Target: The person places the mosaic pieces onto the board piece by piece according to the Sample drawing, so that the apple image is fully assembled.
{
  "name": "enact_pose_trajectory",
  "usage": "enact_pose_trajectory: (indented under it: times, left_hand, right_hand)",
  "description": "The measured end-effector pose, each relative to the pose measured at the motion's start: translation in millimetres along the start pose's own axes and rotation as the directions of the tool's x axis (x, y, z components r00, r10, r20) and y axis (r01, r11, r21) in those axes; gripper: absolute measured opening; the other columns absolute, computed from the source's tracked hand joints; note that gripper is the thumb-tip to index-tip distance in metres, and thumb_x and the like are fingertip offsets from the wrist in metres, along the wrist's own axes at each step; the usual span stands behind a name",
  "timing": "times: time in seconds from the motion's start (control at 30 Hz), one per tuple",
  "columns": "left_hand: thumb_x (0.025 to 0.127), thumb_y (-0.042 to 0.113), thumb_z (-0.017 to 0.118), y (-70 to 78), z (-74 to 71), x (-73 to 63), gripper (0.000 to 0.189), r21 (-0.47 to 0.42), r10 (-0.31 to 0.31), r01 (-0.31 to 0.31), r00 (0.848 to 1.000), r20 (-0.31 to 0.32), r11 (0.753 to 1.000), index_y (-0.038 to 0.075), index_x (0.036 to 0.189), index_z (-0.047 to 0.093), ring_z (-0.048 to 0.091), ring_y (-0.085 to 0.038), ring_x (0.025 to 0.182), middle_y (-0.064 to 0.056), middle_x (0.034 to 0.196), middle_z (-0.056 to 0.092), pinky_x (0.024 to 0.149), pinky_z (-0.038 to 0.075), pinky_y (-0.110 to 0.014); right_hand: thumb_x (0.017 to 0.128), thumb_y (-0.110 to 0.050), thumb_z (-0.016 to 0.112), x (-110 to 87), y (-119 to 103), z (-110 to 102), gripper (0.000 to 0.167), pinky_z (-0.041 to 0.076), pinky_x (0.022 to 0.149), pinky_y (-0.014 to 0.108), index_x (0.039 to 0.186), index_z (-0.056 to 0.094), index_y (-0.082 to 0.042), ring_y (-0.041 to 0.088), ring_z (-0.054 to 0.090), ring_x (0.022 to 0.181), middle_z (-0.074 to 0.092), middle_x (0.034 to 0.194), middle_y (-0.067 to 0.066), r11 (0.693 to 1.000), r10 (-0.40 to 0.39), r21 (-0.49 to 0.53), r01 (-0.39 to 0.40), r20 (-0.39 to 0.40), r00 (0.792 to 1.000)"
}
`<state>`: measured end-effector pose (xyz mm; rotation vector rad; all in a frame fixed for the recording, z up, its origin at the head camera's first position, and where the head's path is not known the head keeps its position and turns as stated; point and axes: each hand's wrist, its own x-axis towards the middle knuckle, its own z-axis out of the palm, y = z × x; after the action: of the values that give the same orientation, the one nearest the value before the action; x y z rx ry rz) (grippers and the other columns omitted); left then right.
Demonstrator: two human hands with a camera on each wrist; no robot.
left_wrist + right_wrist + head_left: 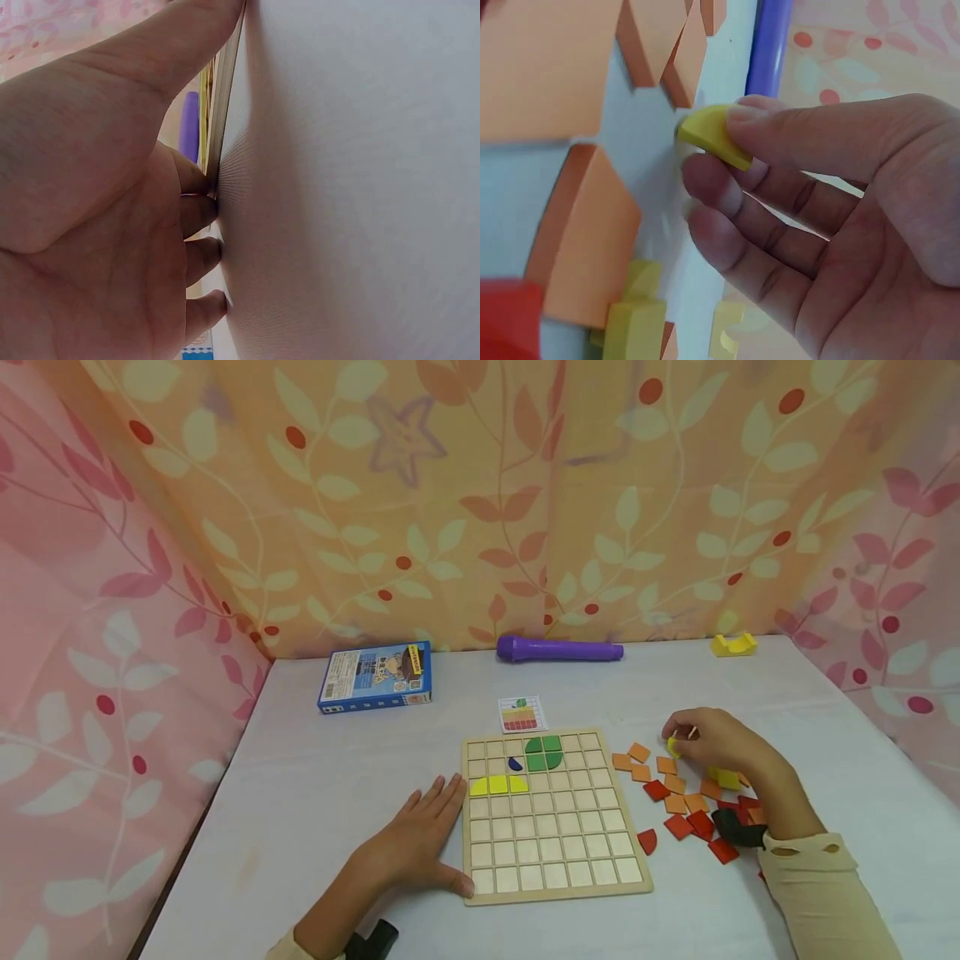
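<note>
A wooden grid board (556, 862) lies on the table, holding a green round shape (543, 753) of several tiles, a small dark blue piece (515, 764) and a row of yellow tiles (498, 784). Along the board's left edge rests my left hand (416, 835), thumb and fingers spread, touching the rim. My right hand (712, 742) pinches a yellow quarter-round tile (714, 135) between thumb and fingers, just above the loose pieces. Beneath and around it lie orange tiles (675, 783), red tiles (678, 827) and more yellow tiles (726, 778).
Behind the board lies a pattern card (521, 715). Farther back are a blue box (377, 677), a purple microphone-shaped object (559, 650) and a yellow notched block (734, 646). A red quarter-round piece (647, 841) sits close to the board's right edge.
</note>
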<state>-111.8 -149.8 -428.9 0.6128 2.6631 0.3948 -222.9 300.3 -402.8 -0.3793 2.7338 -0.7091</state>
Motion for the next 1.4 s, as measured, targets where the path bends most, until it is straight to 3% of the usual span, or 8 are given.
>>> enact_pose_trajectory:
  times: [0.23,0.43,0.63,0.87,1.1,1.4]
  left_hand:
    - [0.061,0.078,0.076,1.1,-0.9,-0.1,0.138,-0.004,0.001,-0.001,1.0,0.003,1.0,0.006,0.161,0.014,0.004,-0.03,0.153,-0.007,0.167,0.009,0.119,0.011,-0.054]
    - [0.061,0.078,0.075,0.6,0.1,0.2,0.138,0.0,0.002,-0.002,1.0,0.005,1.0,0.006,0.161,0.015,0.004,-0.03,0.152,-0.008,0.167,0.01,0.119,0.011,-0.054]
    - [0.061,0.079,0.075,1.1,-0.1,-0.6,0.138,-0.006,0.0,0.0,1.0,0.006,1.0,0.006,0.161,0.015,0.004,-0.03,0.152,-0.008,0.167,0.01,0.119,0.01,-0.054]
    - [0.06,0.08,0.074,0.9,-0.1,-1.6,0.138,-0.003,0.005,-0.005,1.0,-0.005,1.0,0.006,0.161,0.014,0.004,-0.03,0.152,-0.007,0.167,0.009,0.119,0.01,-0.054]
    - [0.061,0.078,0.075,1.3,0.1,-1.2,0.137,-0.009,0.007,-0.007,1.0,-0.005,1.0,0.005,0.161,0.015,0.005,-0.031,0.152,-0.008,0.167,0.01,0.119,0.011,-0.055]
    - [0.061,0.081,0.073,0.9,-0.7,-0.1,0.138,-0.004,0.001,-0.001,1.0,0.005,1.0,0.007,0.161,0.014,0.004,-0.03,0.152,-0.007,0.167,0.009,0.12,0.01,-0.054]
  right_hand:
    - [0.09,-0.007,0.072,1.5,-8,0,0.009,0.054,0.081,0.044,0.099,0.072,-0.006,0.023,0.058,0.084,0.068,0.09,0.001,0.999,-0.049,0.017,0.05,-0.048,0.998]
    - [0.089,-0.005,0.073,5.4,-15,4,0.008,0.053,0.077,0.038,0.096,0.072,-0.007,0.02,0.058,0.082,0.068,0.089,-0.001,0.987,-0.148,0.051,0.151,-0.05,0.988]
    - [0.091,-0.01,0.072,13.4,-33,17,0.004,0.052,0.071,0.031,0.093,0.07,-0.006,0.017,0.059,0.077,0.067,0.085,-0.002,0.965,-0.223,0.139,0.221,0.001,0.975]
    - [0.091,-0.008,0.074,28.0,-62,37,0.003,0.05,0.067,0.03,0.09,0.071,-0.008,0.019,0.057,0.075,0.066,0.084,-0.003,0.92,-0.331,0.236,0.312,0.044,0.943]
    - [0.089,-0.004,0.075,42.6,-96,59,0.01,0.053,0.072,0.03,0.085,0.071,-0.012,0.013,0.06,0.076,0.067,0.082,-0.007,0.898,-0.409,0.214,0.384,0.09,0.908]
    - [0.088,-0.002,0.075,47.5,-126,75,0.013,0.051,0.066,0.029,0.082,0.071,-0.012,0.01,0.056,0.07,0.065,0.078,-0.008,0.868,-0.485,0.177,0.464,0.098,0.869]
